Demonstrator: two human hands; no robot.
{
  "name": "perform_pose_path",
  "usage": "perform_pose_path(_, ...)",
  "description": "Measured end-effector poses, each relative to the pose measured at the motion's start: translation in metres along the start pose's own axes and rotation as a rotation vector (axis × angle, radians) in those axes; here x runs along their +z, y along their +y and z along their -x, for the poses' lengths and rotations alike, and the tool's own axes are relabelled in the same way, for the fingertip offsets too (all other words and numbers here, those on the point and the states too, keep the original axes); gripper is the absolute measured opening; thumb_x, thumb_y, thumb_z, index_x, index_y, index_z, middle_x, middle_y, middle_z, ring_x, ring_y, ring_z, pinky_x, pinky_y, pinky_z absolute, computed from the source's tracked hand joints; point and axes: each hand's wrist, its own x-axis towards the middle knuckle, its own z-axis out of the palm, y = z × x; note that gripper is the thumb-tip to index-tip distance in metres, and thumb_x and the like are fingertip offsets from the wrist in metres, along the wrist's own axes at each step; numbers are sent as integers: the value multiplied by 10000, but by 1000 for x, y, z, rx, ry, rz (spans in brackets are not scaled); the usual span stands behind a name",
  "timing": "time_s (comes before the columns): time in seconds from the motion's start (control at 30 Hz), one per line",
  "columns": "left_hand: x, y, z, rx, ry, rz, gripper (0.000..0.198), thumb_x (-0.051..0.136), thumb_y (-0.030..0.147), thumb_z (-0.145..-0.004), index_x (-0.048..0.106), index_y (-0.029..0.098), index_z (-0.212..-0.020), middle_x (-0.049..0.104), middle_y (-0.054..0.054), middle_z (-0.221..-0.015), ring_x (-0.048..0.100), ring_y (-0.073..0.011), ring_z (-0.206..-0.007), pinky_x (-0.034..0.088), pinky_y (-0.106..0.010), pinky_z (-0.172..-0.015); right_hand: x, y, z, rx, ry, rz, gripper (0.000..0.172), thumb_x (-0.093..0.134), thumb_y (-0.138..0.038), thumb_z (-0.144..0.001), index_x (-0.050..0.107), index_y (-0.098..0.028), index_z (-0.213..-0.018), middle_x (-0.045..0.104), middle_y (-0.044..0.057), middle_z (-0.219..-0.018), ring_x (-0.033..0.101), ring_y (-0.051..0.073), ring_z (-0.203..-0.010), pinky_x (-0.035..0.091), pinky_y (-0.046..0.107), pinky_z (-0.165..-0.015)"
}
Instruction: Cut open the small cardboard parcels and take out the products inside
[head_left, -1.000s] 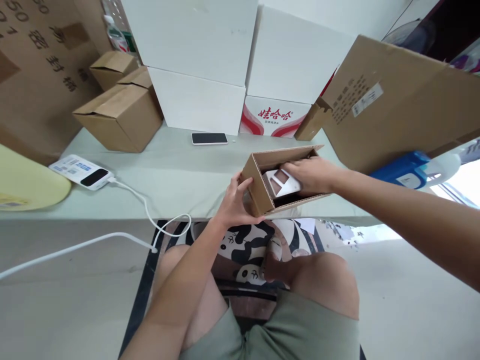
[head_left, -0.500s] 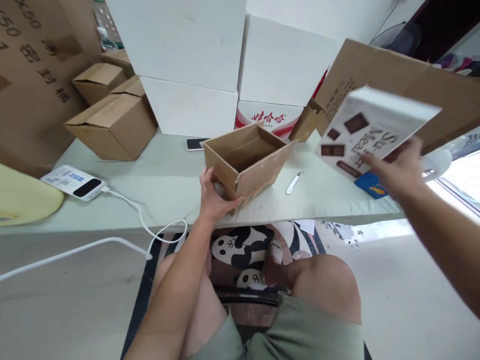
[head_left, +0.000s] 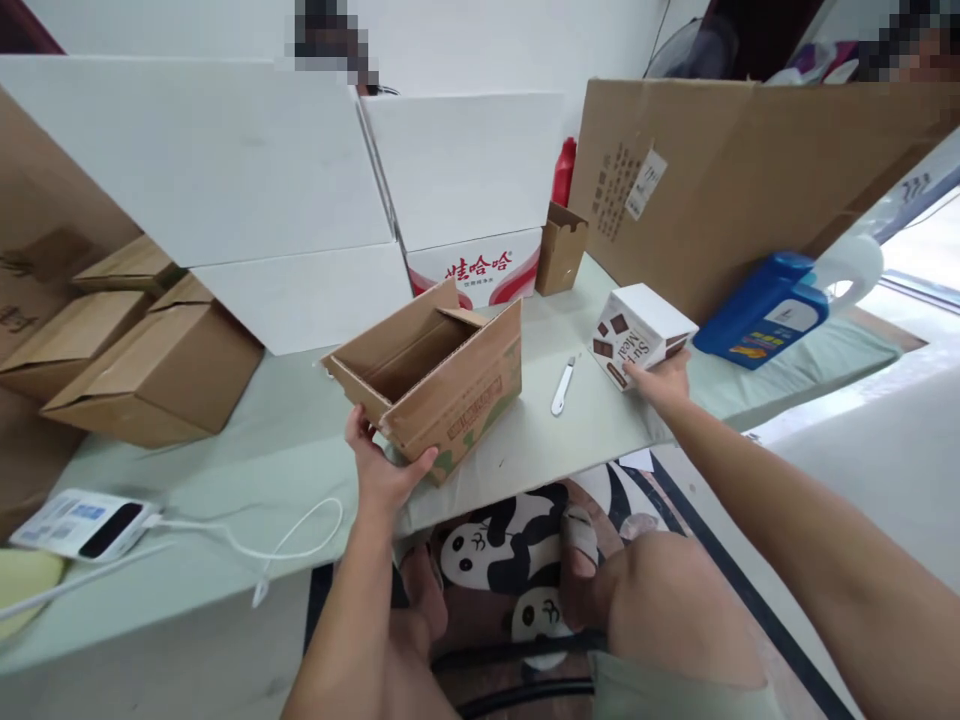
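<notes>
My left hand (head_left: 382, 465) grips the near left corner of an open cardboard box (head_left: 469, 405), thumb along its printed side and fingers round the end. The box's flaps stand up, and its inside looks bare where it shows. Over to the right, my right hand (head_left: 664, 380) is closed on the lower right part of a small white carton (head_left: 645, 315) with brown chocolate pictures and the words "Su" and "Meal". That carton is at the tabletop; whether it rests there I cannot tell. Between the two boxes lies a white utility knife (head_left: 563, 388).
A blue bottle (head_left: 761, 310) leans at the right before a large cardboard sheet (head_left: 697, 180). White boxes (head_left: 300, 170) and a small brown box (head_left: 561, 250) line the back. Closed cardboard boxes (head_left: 165, 370) and a white device (head_left: 90, 525) with a cable sit left.
My right hand has brought the white carton down and inward, closer to the tabletop. The open box in my left hand has turned, showing its printed side. The camera view has shifted right.
</notes>
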Motion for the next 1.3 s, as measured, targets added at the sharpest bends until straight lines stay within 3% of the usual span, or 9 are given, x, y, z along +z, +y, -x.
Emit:
perform_pose_path(0.13, 11, -9, -9, 1, -20, 8, 1201, 931, 605, -509, 247, 340, -1460, 382, -106, -1466, 482, -302, -1323, 406, -513, -1141, 28, -5, -24, 49, 60, -75, 747, 842, -565, -502, 324, -296, -968, 638, 124, -1155, 609, 321, -1148, 536, 452, -994)
perform_pose_path(0.27, 21, -12, -14, -8, -39, 13, 1204, 919, 634, -535, 226, 343, -1477, 374, -117, -1497, 470, -316, -1373, 410, -538, -1165, 49, -23, -47, 81, 42, -8, 757, 799, -488, -559, 370, -230, -1125, 591, 183, -1306, 590, 383, -1259, 454, 552, -1120)
perform_pose_path(0.37, 28, -16, -16, -27, -29, 5, 1214, 912, 669, -529, 229, 344, -1479, 382, -114, -1508, 439, -331, -1433, 363, -563, -1223, 66, -37, -62, 84, 25, 38, 785, 766, -461, -615, 368, -200, -1239, 548, 201, -1401, 552, 377, -1339, 417, 530, -1174)
perform_pose_path(0.63, 40, -23, -22, -88, -55, 16, 1135, 875, 754, -550, 350, 286, -1442, 449, -127, -1421, 460, -374, -1411, 380, -615, -1201, 99, -49, -85, 63, 53, 75, 793, 740, -483, -684, 372, -214, -1332, 578, 153, -1430, 576, 349, -1331, 452, 501, -1158)
perform_pose_path(1.0, 47, -12, -28, 95, -50, 36, 1169, 910, 658, -564, 260, 389, -1496, 325, -100, -1555, 449, -336, -1439, 399, -564, -1199, 78, -56, -71, 117, -77, -34, 720, 819, -408, -649, 458, -188, -1232, 615, 174, -1369, 582, 356, -1325, 433, 530, -1188)
perform_pose_path(1.17, 50, -22, -29, 77, -98, 99, 1137, 898, 616, -623, 237, 377, -1517, 297, -139, -1606, 327, -384, -1539, 316, -634, -1228, 57, -82, -60, 56, -117, -251, 483, 683, -443, -804, 468, -239, -1185, 618, 116, -1372, 677, 230, -1160, 628, 385, -899)
perform_pose_path(1.3, 38, -8, -25, 121, -56, 51, 1027, 827, 688, -682, 319, 339, -1503, 199, -155, -1671, 151, -413, -1609, 156, -660, -1280, 20, -115, -34, -26, -184, -575, 420, 718, -447, -776, 532, -279, -1113, 668, 25, -1273, 698, 190, -1055, 638, 317, -754)
